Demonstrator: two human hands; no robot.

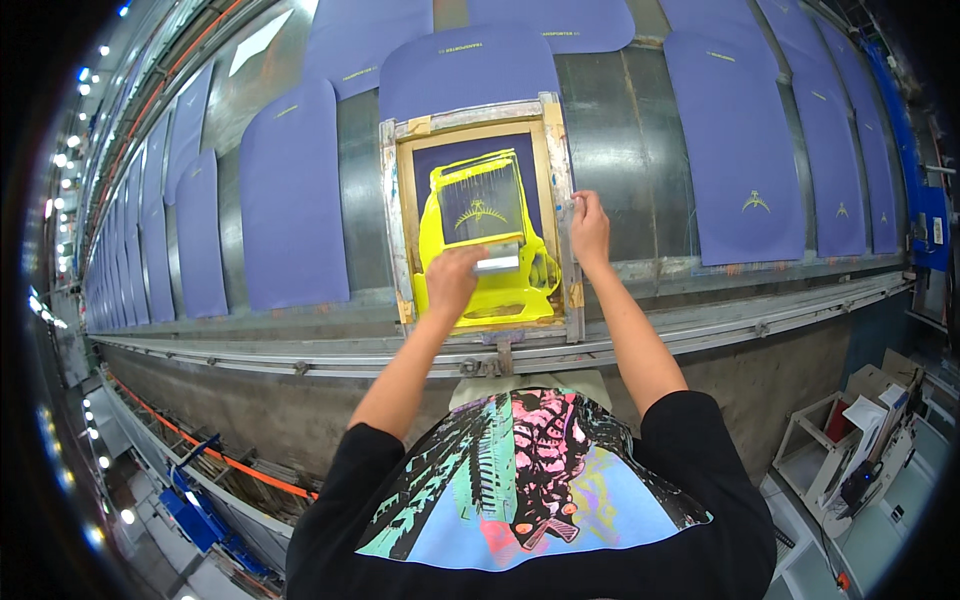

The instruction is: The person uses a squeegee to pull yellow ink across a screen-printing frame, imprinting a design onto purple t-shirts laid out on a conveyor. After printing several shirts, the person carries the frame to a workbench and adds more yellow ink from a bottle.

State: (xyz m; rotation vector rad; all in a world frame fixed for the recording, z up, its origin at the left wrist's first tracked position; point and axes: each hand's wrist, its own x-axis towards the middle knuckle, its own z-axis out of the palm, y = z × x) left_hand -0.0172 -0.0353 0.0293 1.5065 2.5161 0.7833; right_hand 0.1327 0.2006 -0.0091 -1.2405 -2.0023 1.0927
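A screen printing frame (392,220) with metal rails lies over a purple panel (465,75) on the long metal table. Bright yellow ink (490,303) is spread over its mesh, thickest along the near side. Within the ink is a dark rectangle with a small curved yellow design near its lower edge. My left hand (452,280) is closed on a squeegee (500,262), whose blade sits in the ink just below that design. At the frame's right rail, my right hand (591,232) is closed with its fingertips at the edge; the hand partly hides its grip.
Purple panels (295,200) lie in rows to the left and right (735,150), some with small yellow prints. A metal rail (660,325) runs along the table's near edge, close to my body. At the lower right stands a pale shelf unit (815,440) with papers.
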